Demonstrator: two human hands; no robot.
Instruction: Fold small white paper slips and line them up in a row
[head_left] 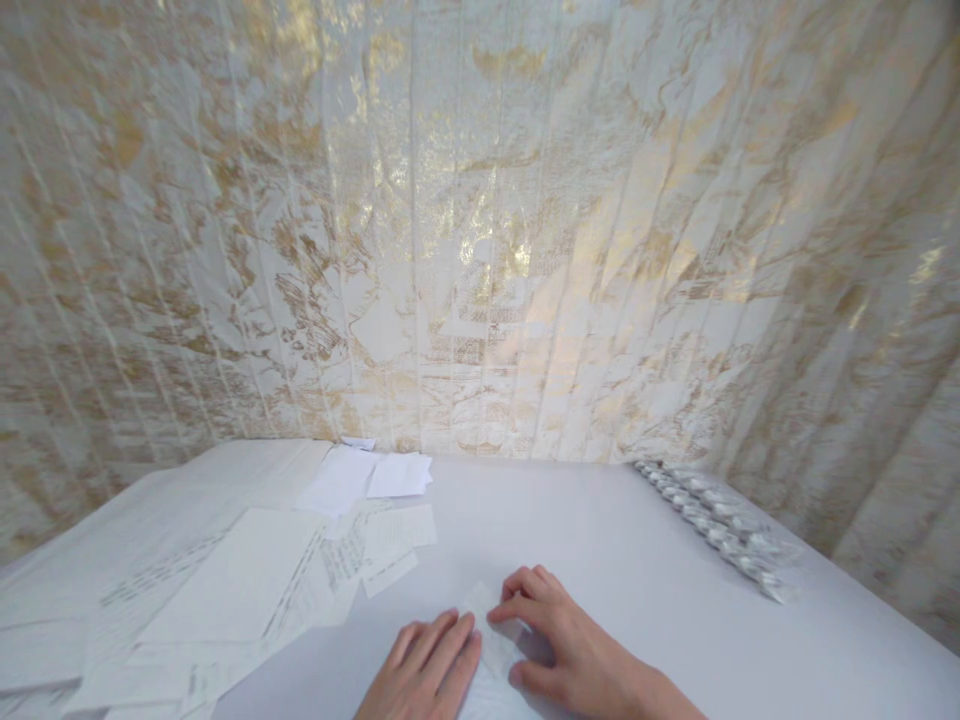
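A small whitish sheet of paper (491, 650) lies on the white table at the bottom centre, its lower part running out of view. My left hand (431, 665) rests flat on its left side, fingers stretched out side by side. On the right, my right hand (566, 640) curves over the sheet; thumb and index finger are apart, with both tips at or close to the paper. Whether the right fingertips press on it I cannot tell. The thumb of my left hand is hidden.
Many loose printed and blank papers (232, 580) overlap on the left of the table (600, 530). Folded white slips (400, 475) lie at the back. Silvery strips of small packets (712, 525) line the right edge. A gold-patterned curtain (480, 230) hangs behind.
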